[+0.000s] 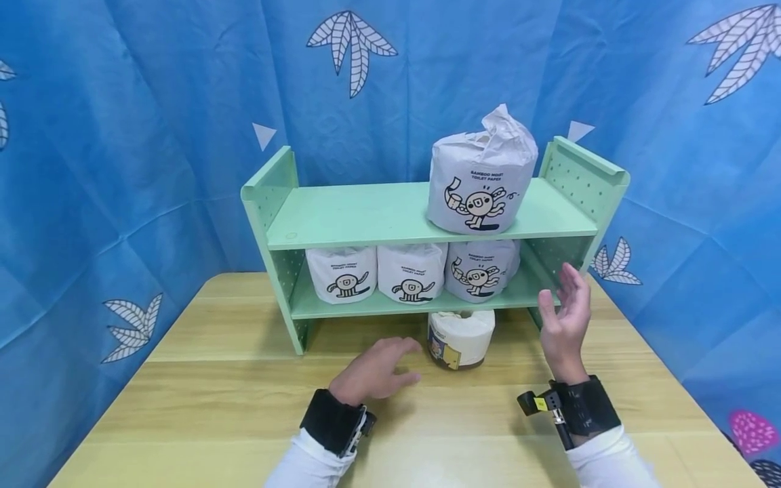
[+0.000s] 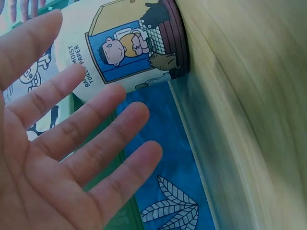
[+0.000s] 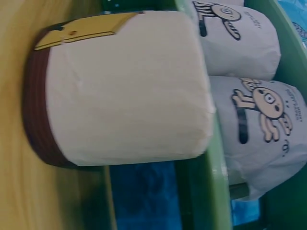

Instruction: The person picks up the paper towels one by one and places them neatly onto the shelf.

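Observation:
A toilet paper roll [image 1: 466, 339] with a cartoon-printed wrapper stands on the table at the front of the green shelf, below its lower board. Left of it, my left hand [image 1: 378, 371] is held above the table, fingers spread and apart from the roll; the left wrist view shows the bare palm beside the printed side of the roll [image 2: 72, 28]. To the right, my right hand [image 1: 567, 325] is raised near the shelf's right end with nothing in it. In the right wrist view the roll's plain side [image 3: 129, 96] fills the middle, and that hand is out of sight.
The green two-tier shelf [image 1: 354, 210] stands on the wooden table [image 1: 201, 379]. A large wrapped roll [image 1: 478, 179] sits on its top board, right of centre. Three wrapped rolls [image 1: 410, 271] line the lower board. A blue patterned cloth [image 1: 201, 102] hangs behind.

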The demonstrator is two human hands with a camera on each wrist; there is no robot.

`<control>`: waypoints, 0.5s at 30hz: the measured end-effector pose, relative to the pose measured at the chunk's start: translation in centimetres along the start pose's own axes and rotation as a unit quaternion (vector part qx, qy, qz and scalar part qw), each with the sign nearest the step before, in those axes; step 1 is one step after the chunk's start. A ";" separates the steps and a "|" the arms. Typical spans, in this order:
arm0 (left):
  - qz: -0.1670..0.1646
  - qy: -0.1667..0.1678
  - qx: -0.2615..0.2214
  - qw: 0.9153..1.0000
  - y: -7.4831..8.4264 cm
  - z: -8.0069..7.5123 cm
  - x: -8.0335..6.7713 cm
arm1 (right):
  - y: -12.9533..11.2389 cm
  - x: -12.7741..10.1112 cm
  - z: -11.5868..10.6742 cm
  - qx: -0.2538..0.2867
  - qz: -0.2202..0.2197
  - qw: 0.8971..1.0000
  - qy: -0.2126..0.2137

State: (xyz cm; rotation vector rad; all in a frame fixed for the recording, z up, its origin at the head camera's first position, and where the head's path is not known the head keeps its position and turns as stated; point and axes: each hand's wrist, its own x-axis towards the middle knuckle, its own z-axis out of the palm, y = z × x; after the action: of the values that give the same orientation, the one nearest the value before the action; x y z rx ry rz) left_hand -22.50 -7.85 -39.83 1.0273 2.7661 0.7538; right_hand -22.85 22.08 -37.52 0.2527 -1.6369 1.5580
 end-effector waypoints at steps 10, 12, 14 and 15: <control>-0.017 0.038 -0.023 0.999 0.4 0.5 0.8 | 1.2 -0.9 -0.2 -0.022 0.030 0.999 -0.004; -0.024 0.046 -0.034 0.998 0.4 0.6 1.0 | 1.4 -1.0 -0.3 -0.023 0.037 0.999 -0.002; -0.037 0.054 -0.043 0.997 0.4 0.6 1.1 | 1.5 -0.9 -0.4 -0.024 0.043 0.999 0.001; -0.045 0.058 -0.048 0.996 0.5 0.6 1.2 | 1.5 -0.9 -0.5 -0.027 0.047 0.999 0.003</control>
State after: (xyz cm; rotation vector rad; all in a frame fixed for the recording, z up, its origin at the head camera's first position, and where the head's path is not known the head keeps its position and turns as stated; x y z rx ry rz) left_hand -22.99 -6.53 -40.04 0.8605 2.8190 0.9516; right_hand -23.04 22.47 -39.28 0.1456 -1.7050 1.5799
